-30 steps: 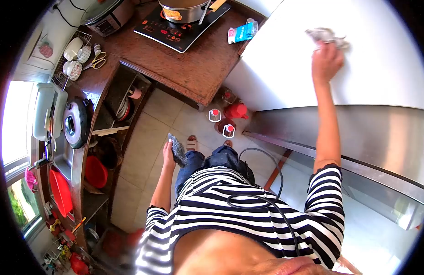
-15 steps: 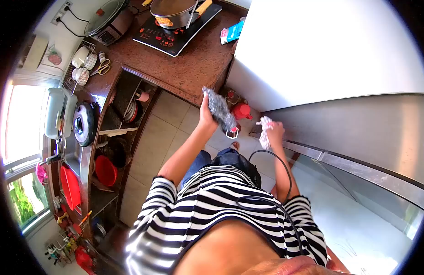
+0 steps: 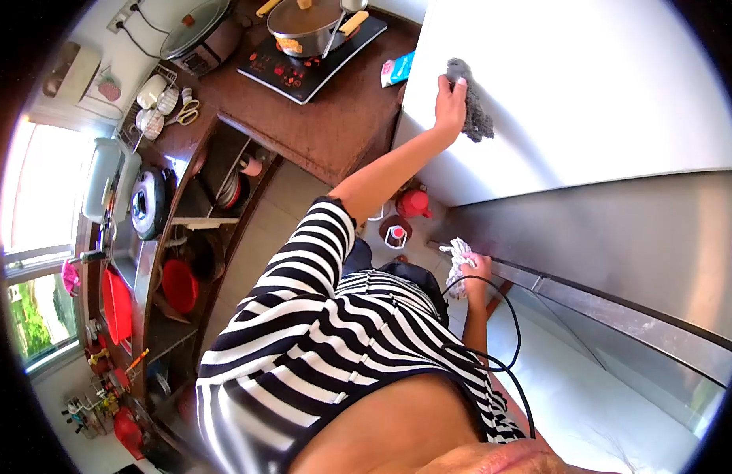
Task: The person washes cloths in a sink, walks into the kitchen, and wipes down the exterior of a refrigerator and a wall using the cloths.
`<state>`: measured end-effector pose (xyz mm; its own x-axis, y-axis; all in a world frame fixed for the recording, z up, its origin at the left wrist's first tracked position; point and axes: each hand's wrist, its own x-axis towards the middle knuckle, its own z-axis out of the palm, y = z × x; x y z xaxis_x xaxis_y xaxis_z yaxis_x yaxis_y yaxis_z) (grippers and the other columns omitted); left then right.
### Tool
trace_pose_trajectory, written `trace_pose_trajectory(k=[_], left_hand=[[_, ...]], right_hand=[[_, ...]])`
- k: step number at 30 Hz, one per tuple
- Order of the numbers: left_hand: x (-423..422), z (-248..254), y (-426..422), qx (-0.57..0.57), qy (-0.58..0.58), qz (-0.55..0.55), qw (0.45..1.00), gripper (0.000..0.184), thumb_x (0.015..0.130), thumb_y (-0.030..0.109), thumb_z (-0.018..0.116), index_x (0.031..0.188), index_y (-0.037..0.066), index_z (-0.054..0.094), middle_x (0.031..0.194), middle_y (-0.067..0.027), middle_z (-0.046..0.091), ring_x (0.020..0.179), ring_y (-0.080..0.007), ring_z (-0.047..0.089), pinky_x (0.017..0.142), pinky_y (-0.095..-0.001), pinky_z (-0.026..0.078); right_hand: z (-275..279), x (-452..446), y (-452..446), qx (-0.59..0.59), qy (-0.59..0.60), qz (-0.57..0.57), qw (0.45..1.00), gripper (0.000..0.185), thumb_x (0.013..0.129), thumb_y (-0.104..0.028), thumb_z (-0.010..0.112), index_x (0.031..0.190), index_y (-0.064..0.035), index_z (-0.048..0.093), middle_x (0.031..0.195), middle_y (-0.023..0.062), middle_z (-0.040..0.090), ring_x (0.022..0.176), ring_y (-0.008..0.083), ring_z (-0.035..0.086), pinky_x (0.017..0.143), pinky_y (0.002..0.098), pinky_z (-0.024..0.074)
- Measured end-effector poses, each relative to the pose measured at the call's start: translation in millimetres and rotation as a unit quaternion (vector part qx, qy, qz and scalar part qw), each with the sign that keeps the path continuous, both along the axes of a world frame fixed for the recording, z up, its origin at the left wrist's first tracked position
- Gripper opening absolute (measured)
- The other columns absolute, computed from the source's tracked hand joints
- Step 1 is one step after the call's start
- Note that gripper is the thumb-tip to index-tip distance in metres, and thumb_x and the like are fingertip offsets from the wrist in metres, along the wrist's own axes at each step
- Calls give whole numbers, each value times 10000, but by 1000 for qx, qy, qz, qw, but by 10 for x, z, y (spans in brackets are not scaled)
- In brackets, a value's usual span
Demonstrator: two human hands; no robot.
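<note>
My left hand (image 3: 450, 107) is closed on a fluffy grey cloth (image 3: 473, 107), held over the smooth white surface (image 3: 587, 87) at the upper right, near its left edge. Whether the cloth presses on the surface is hard to tell. Lower down, my right hand (image 3: 476, 272) grips a crumpled whitish cloth (image 3: 459, 261) beside the metal rail below the white surface. A black cable (image 3: 518, 332) loops close to that hand.
A pot (image 3: 303, 28) stands on a black cooktop (image 3: 303, 71) on the brown counter (image 3: 303, 130). A blue and white packet (image 3: 398, 69) lies beside the white surface. Red-capped bottles (image 3: 397, 232) and a red jug (image 3: 414, 203) stand on the floor.
My left hand has risen with the grey cloth from beside my body to the white surface. My right hand has come down from that surface with the whitish cloth. The view has shifted.
</note>
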<state>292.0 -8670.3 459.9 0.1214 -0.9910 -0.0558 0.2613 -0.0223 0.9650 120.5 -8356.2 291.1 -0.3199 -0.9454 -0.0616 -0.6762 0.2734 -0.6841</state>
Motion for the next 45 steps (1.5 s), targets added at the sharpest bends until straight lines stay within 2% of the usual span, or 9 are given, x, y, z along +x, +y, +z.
trace_pose_trajectory(k=[3, 4, 7, 12, 14, 22, 28, 31, 45], left_hand=[[-120, -62, -125, 82, -40, 21, 996, 357, 945, 263, 403, 1167, -10, 338, 1206, -198, 442, 1094, -316, 435, 966, -388, 310], [-237, -235, -166, 66, -57, 141, 986, 244, 916, 236, 421, 1038, 33, 365, 929, -247, 537, 875, -391, 520, 794, -447, 394], [-138, -591, -190, 231, 44, 126, 964, 259, 911, 247, 419, 1045, 27, 396, 958, -211, 569, 883, -343, 563, 777, -427, 428], [-218, 38, -26, -14, -52, -8, 999, 246, 910, 280, 429, 967, 41, 408, 821, -203, 561, 773, -368, 544, 729, -440, 411], [-263, 186, -59, 35, -29, -24, 999, 240, 915, 250, 453, 960, 21, 398, 783, -120, 526, 731, -219, 472, 710, -366, 412], [92, -224, -198, 170, -58, 7, 984, 301, 914, 243, 437, 1077, -8, 407, 1039, -237, 558, 988, -354, 526, 857, -402, 382], [63, 75, -215, 82, -125, -12, 989, 272, 880, 285, 456, 997, 44, 408, 899, -257, 580, 885, -444, 539, 784, -477, 402], [75, -618, -376, 190, -27, 29, 981, 284, 885, 279, 434, 1048, 46, 422, 956, -229, 598, 894, -403, 573, 804, -457, 418], [331, -613, -391, 216, -8, 15, 976, 293, 896, 221, 458, 1098, 13, 414, 1014, -217, 563, 898, -335, 571, 795, -424, 438]], right_hand=[[3, 65, -53, -9, 29, -27, 999, 244, 589, -108, 588, 815, -112, 681, 837, 115, 527, 879, 292, 516, 823, 368, 403], [16, 77, -63, -10, 39, -33, 999, 248, 586, -110, 589, 816, -118, 682, 829, 114, 521, 865, 291, 517, 810, 369, 408], [94, 120, -136, -9, 64, -45, 997, 257, 577, -113, 592, 816, -134, 684, 813, 113, 510, 825, 291, 521, 773, 372, 422], [105, 103, -267, 6, 94, -52, 994, 263, 565, -110, 602, 811, -150, 687, 810, 114, 507, 791, 298, 526, 731, 374, 435], [50, 113, -268, 5, 100, -44, 994, 266, 573, -104, 592, 818, -142, 688, 814, 125, 509, 788, 307, 523, 727, 385, 429], [179, 173, -237, 65, 83, -50, 993, 276, 599, -137, 591, 857, -131, 690, 869, 140, 511, 850, 308, 525, 806, 366, 429], [175, 160, -69, 102, 106, -62, 987, 279, 586, -180, 602, 846, -149, 696, 877, 141, 512, 874, 315, 522, 830, 377, 420], [180, 173, -86, 86, 117, -52, 988, 273, 583, -182, 603, 838, -156, 698, 877, 142, 515, 873, 315, 523, 823, 379, 421], [252, 343, -177, 39, 96, -50, 993, 271, 579, -154, 609, 836, -154, 696, 836, 131, 522, 828, 306, 531, 780, 373, 433]])
